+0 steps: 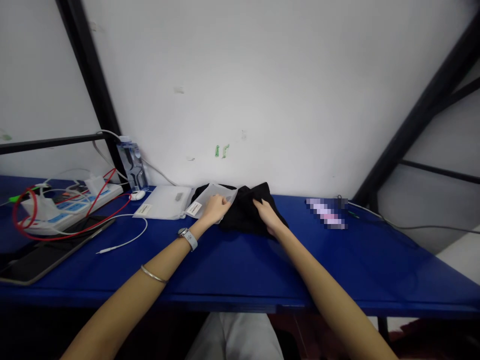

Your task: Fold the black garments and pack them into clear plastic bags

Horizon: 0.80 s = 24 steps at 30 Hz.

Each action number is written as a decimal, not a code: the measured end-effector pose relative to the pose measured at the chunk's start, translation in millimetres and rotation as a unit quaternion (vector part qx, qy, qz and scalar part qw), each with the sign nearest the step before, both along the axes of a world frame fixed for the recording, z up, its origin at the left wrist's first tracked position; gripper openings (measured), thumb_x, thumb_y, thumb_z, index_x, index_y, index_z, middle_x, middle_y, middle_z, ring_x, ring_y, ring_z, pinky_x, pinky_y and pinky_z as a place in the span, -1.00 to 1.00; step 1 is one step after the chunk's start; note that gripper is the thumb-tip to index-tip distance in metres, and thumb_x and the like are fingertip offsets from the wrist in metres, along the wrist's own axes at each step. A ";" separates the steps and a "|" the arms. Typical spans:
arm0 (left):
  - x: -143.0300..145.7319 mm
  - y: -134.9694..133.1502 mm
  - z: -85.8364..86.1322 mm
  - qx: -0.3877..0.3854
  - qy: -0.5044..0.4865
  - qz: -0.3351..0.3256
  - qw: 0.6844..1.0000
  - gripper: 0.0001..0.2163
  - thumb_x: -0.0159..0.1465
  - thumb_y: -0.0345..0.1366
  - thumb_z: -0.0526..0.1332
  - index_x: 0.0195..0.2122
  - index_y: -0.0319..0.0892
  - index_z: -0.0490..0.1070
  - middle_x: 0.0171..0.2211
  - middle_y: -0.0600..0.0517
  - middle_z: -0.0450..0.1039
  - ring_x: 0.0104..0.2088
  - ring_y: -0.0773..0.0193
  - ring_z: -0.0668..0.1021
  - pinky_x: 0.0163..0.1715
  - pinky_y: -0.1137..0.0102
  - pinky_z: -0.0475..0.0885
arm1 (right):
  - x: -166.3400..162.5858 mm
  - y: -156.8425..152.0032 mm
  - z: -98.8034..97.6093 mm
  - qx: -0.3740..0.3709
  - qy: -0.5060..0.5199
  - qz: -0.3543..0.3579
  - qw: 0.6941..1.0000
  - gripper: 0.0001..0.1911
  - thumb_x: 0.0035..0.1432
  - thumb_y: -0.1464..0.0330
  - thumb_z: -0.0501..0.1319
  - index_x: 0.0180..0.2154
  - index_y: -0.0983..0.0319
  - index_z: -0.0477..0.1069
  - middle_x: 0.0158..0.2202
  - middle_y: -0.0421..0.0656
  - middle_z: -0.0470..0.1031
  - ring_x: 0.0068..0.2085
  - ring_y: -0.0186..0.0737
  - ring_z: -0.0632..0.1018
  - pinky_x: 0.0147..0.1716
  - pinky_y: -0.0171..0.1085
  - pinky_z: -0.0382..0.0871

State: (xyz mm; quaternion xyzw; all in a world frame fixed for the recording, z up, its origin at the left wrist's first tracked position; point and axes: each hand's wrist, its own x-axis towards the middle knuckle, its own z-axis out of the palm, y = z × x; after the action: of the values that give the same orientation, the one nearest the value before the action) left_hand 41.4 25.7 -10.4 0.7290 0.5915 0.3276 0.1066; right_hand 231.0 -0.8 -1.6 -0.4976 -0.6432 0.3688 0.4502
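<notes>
- Below the front edge of the blue table (243,280), pale trousers (232,335) are being shown, a seated position presumably being used for close reach.
- Across the table, two arms are being extended; a watch (187,238) and a bangle (153,275) are being worn on the left.
- At far left, a tablet (56,252) is being kept flat, out of the working area; a loose white cable (123,245) is being left beside it.
- Toward the wall, black cloth (245,205) is being gripped by the right hand (269,217), with some fingertips being hidden; control of a fold is being inferred.
- Partly over the cloth, a clear bag (206,196) is being gripped near its right end by the curled left hand (214,209), presumably for steadying.
- Just left of that, other clear bags (163,202) are being kept flat, probably for easy reach.
- Farther left, a power strip (77,206) is being crossed by a red cable (101,184).
- At the right, a pink item (325,214) is being obscured by pixelation.
- Behind, a marked white wall (262,90) is being flanked by a black metal frame (87,65).
</notes>
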 end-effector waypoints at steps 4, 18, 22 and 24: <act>8.2 -4.0 -9.3 0.030 0.090 0.000 0.995 -0.86 0.15 -0.38 0.12 -0.53 -0.20 0.38 -0.29 -0.13 0.47 -0.18 0.08 0.48 -0.15 0.28 0.33 | -4.7 2.3 -8.0 0.052 -0.055 -0.080 0.994 -0.53 0.28 0.16 -0.02 0.11 0.18 0.36 0.16 -0.09 0.40 0.19 -0.09 0.38 0.18 -0.07 0.20; 9.6 -5.0 -7.5 -0.011 0.025 0.009 1.000 -0.83 0.16 -0.32 0.14 -0.56 -0.19 0.37 -0.25 -0.10 0.47 -0.10 0.03 0.42 -0.14 0.24 0.33 | -15.3 3.7 -14.0 0.151 -0.179 -0.131 0.963 -0.53 0.12 0.49 0.02 0.06 0.29 0.40 -0.01 -0.02 0.53 0.04 -0.08 0.51 0.09 -0.12 0.33; 10.7 -6.3 -8.9 -0.022 -0.010 0.016 1.000 -0.82 0.18 -0.33 0.13 -0.56 -0.18 0.39 -0.18 -0.08 0.49 -0.04 0.00 0.41 -0.09 0.20 0.30 | -21.0 -0.3 -16.1 0.223 -0.168 -0.083 0.957 -0.40 0.07 0.56 -0.01 0.18 0.27 0.28 0.17 -0.05 0.37 0.21 -0.17 0.35 0.22 -0.12 0.18; 11.0 -6.9 -9.9 -0.021 -0.023 0.019 0.999 -0.83 0.21 -0.35 0.11 -0.51 -0.18 0.42 -0.14 -0.10 0.49 -0.02 0.00 0.40 -0.08 0.18 0.29 | -27.5 -2.5 -20.8 0.224 -0.248 -0.011 0.943 -0.30 0.01 0.59 0.05 0.23 0.24 0.20 0.27 -0.07 0.22 0.31 -0.13 0.18 0.27 -0.03 0.05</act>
State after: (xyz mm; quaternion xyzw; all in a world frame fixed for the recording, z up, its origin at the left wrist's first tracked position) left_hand 52.4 18.8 -20.3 0.7077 0.6091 0.3337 0.1298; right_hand 203.6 -3.4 -22.4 -0.4669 -0.7947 0.0751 0.3806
